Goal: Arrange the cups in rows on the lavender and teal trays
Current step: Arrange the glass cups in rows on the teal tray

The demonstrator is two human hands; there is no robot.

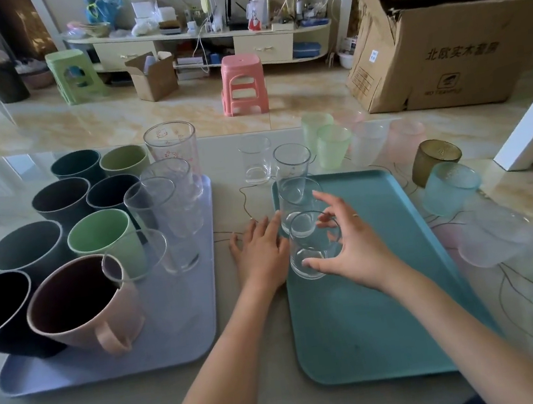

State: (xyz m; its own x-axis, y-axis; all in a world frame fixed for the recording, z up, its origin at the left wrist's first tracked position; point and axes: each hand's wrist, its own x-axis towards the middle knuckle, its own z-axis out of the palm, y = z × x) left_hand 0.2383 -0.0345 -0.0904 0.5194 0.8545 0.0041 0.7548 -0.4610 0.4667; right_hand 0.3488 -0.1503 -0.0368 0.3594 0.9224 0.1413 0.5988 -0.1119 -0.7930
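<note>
Head view: the right hand [349, 248] curls thumb and fingers around a clear glass [311, 246] at the teal tray [388, 287]'s left edge; the left hand [261, 253] lies flat, fingers spread, beside it. Glass is likely smooth, rigid, breakable; grip mid-wall.

- My left hand [260, 253] lies flat on the table [249, 390], between the two trays.
- The left tray [182, 341] holds cups in rows: mugs [81, 300] to the left, tall glasses [172, 214] to the right.
- My right hand [349, 248] holds a glass [313, 246] on the right tray [376, 323], by its left edge.
- Another glass [297, 204] stands just behind it.
- More cups [332, 145] stand on the table behind and right of that tray.
</note>
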